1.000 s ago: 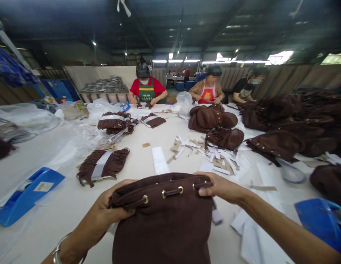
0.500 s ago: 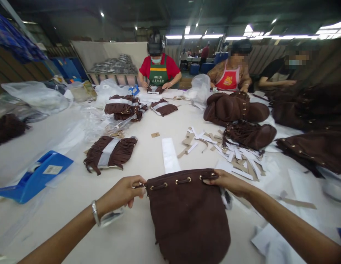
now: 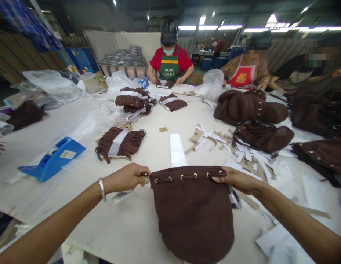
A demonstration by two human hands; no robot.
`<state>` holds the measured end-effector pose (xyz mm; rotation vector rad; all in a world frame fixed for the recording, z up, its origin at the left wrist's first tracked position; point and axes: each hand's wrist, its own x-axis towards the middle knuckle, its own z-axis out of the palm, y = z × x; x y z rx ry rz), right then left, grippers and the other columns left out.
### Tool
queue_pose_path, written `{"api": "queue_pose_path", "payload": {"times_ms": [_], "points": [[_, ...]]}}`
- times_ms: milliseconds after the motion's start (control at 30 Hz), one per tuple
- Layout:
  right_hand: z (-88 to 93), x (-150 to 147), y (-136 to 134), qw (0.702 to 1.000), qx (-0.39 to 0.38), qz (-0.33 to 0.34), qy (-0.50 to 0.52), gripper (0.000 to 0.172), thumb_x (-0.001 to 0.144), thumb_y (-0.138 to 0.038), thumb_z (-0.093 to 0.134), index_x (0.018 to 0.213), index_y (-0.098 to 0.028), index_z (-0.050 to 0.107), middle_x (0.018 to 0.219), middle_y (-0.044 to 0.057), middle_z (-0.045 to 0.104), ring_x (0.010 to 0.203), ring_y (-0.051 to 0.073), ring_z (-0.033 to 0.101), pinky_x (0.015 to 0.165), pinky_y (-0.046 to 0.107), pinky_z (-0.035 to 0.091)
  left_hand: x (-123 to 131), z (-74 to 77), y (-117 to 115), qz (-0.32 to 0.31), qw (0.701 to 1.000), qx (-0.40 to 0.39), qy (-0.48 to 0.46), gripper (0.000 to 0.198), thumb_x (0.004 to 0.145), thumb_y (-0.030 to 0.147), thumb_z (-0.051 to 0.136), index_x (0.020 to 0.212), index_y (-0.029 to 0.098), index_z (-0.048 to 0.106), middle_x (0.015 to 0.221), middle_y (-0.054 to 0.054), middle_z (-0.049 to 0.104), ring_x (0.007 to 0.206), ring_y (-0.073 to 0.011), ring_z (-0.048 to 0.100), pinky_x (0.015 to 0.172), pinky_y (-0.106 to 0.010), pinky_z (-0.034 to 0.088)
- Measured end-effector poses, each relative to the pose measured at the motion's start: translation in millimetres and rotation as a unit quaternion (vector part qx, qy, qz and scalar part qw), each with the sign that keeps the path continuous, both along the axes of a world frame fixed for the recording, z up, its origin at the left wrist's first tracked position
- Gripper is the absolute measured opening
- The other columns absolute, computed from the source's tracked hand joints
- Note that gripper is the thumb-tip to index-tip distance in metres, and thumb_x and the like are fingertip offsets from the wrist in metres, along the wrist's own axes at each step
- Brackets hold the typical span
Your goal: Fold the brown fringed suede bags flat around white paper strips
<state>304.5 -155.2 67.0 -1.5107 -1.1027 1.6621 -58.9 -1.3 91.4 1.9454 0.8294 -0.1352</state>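
A dark brown bag (image 3: 195, 216) with gold eyelets and a cord along its top edge hangs between my two hands, at the near side of the table. My left hand (image 3: 131, 178) pinches its upper left corner. At the upper right corner, my right hand (image 3: 236, 179) grips the rim, thumb on the front face. Just beyond the bag lies a white strip (image 3: 178, 149). A fringed brown bag (image 3: 120, 143) with a pale band around it rests past my left hand.
A blue tape dispenser (image 3: 53, 159) sits at the left. White and tan paper scraps (image 3: 247, 157) lie right of centre, beside piled brown bags (image 3: 247, 108). Across the white table (image 3: 84, 216), a person in a green apron (image 3: 170, 68) works; other people are at the right.
The view has shifted, so the table's contents appear farther right. My left hand's fingers have closed more on the bag's corner, and the bag's top edge looks more level.
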Motion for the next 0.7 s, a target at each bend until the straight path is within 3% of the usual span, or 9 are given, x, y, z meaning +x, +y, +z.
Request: {"api": "queue_pose_path", "payload": {"times_ms": [100,267,367,467,567,633,700], "points": [[3.5,-1.3,-2.3,1.0,-0.001,0.003,0.019,0.056,0.066,-0.049,0.079,0.112,-0.018,0.068,0.117,0.01,0.068,0.113,0.028,0.061,0.104,0.039,0.046,-1.9,8.0,-1.0,-0.016,1.0,0.025,-0.002,0.028,0.082,0.044,0.054,0.092,0.021,0.066,0.071,0.001,0.061,0.053,-0.013,0.053,0.051,-0.023,0.038],[11.6,-10.7,-4.1,1.0,0.019,0.008,0.005,0.062,0.065,-0.053,0.078,0.114,-0.016,0.068,0.113,0.01,0.069,0.113,0.029,0.06,0.106,0.043,0.043,-0.7,8.1,-4.1,-0.008,0.998,0.06,-0.003,0.029,0.081,0.045,0.054,0.091,0.021,0.066,0.068,0.001,0.06,0.052,-0.0143,0.054,0.051,-0.023,0.037],[34.4,-17.5,-11.9,0.999,0.04,-0.02,-0.029,0.062,0.067,-0.055,0.076,0.116,-0.017,0.066,0.112,0.01,0.069,0.113,0.031,0.06,0.104,0.044,0.045,-5.9,17.1,-6.5,-0.01,0.995,0.099,-0.01,0.026,0.082,0.041,0.054,0.09,0.021,0.068,0.066,0.001,0.061,0.055,-0.0152,0.055,0.053,-0.024,0.036],[82.9,-26.0,-36.2,0.989,0.092,-0.039,-0.106,0.066,0.069,-0.048,0.077,0.128,-0.024,0.058,0.12,0.008,0.066,0.115,0.032,0.059,0.1,0.042,0.049,-10.4,41.0,-7.6,0.004,0.985,0.166,-0.046,0.022,0.084,0.035,0.053,0.093,0.021,0.068,0.077,0.0,0.066,0.068,-0.0167,0.058,0.062,-0.025,0.04],[135.7,-47.7,-72.1,0.965,0.16,-0.009,-0.205,0.076,0.071,-0.038,0.078,0.14,-0.035,0.045,0.127,0.005,0.062,0.111,0.031,0.062,0.09,0.039,0.056,2.7,72.5,-10.5,0.06,0.961,0.247,-0.112,0.021,0.086,0.032,0.055,0.099,0.022,0.067,0.086,0.0,0.067,0.08,-0.0181,0.058,0.071,-0.027,0.042],[155.1,-77.7,-89.6,0.935,0.231,0.037,-0.267,0.083,0.071,-0.035,0.077,0.143,-0.042,0.037,0.13,0.002,0.061,0.108,0.031,0.064,0.083,0.039,0.059,24.2,94.5,-18.0,0.115,0.941,0.255,-0.192,0.02,0.086,0.034,0.057,0.098,0.022,0.068,0.086,0.001,0.066,0.084,-0.0184,0.058,0.075,-0.027,0.044],[156.9,-119.7,-92.2,0.884,0.345,0.084,-0.306,0.092,0.069,-0.038,0.076,0.145,-0.048,0.026,0.133,-0.001,0.059,0.108,0.031,0.064,0.081,0.039,0.059,49.3,116.6,-31.8,0.183,0.909,0.211,-0.308,0.022,0.087,0.037,0.059,0.097,0.019,0.068,0.09,0.001,0.066,0.09,-0.0192,0.06,0.082,-0.029,0.047]]}}
